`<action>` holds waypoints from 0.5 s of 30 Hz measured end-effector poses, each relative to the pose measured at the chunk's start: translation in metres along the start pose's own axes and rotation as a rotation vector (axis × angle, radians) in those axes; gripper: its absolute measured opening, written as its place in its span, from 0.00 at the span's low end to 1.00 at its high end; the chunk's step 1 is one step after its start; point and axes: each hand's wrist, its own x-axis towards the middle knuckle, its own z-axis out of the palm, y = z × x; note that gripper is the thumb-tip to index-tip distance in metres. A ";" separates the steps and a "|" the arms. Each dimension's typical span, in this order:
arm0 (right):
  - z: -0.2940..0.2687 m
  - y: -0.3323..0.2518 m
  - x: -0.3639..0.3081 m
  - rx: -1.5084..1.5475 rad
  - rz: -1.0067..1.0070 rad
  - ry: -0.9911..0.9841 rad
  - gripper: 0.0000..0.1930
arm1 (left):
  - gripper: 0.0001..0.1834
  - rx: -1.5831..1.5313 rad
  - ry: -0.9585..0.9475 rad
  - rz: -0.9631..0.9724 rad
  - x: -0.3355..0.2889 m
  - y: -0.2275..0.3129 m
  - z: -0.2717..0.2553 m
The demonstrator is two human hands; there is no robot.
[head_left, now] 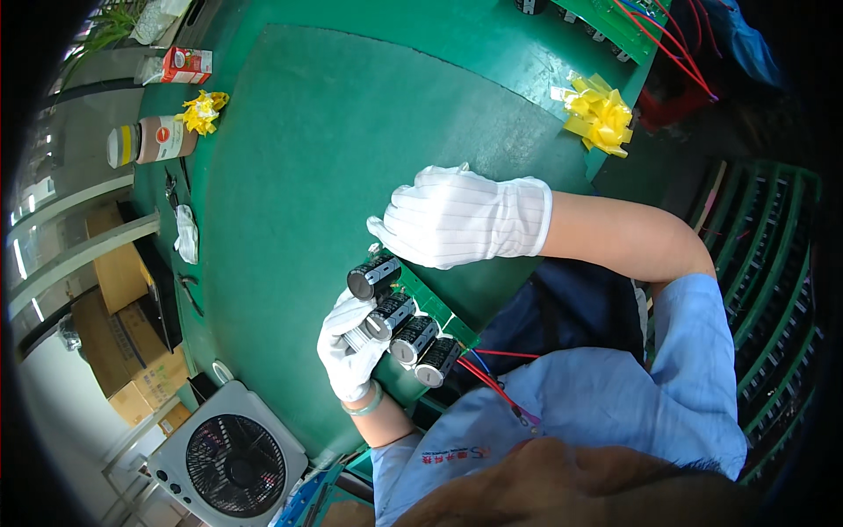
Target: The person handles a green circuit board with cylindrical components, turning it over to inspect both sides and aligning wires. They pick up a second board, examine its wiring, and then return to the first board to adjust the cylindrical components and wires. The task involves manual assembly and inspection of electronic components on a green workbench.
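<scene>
A green circuit board (430, 303) with several large black capacitors (413, 338) is held at a tilt over the near part of the green work surface. My left hand (347, 347), in a white glove, grips the board among the capacitors, its fingers partly hidden by them. My right hand (457, 215), in a striped white glove, is closed at the board's far end, its fingertips by a small white piece (376, 250) above the end capacitor. What it pinches there, if anything, is hidden. Red and blue wires (492, 382) trail from the board's near end toward my shirt.
Crumpled yellow tape (600, 116) hangs at the table's right edge, near another wired board (606, 26). Along the left edge are a jar (154, 140), a red carton (186, 66), more yellow tape (204, 111) and pliers (189, 294). A fan (235, 461) stands lower left; green racks (764, 299) stand right.
</scene>
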 end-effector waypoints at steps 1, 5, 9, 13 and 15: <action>0.002 -0.001 -0.001 0.004 0.001 0.000 0.13 | 0.25 -0.002 0.002 -0.004 0.000 0.001 0.000; 0.005 -0.002 -0.002 -0.009 -0.010 -0.013 0.13 | 0.25 -0.004 0.006 -0.013 -0.002 0.000 -0.001; 0.007 -0.002 -0.001 -0.021 -0.030 -0.015 0.15 | 0.27 0.043 0.003 -0.015 -0.004 -0.002 -0.002; 0.008 -0.004 0.001 0.028 0.041 -0.081 0.12 | 0.28 0.066 -0.043 -0.010 0.000 0.000 -0.004; 0.002 -0.006 0.003 0.049 0.079 -0.206 0.11 | 0.27 0.024 -0.022 -0.055 -0.002 0.001 -0.002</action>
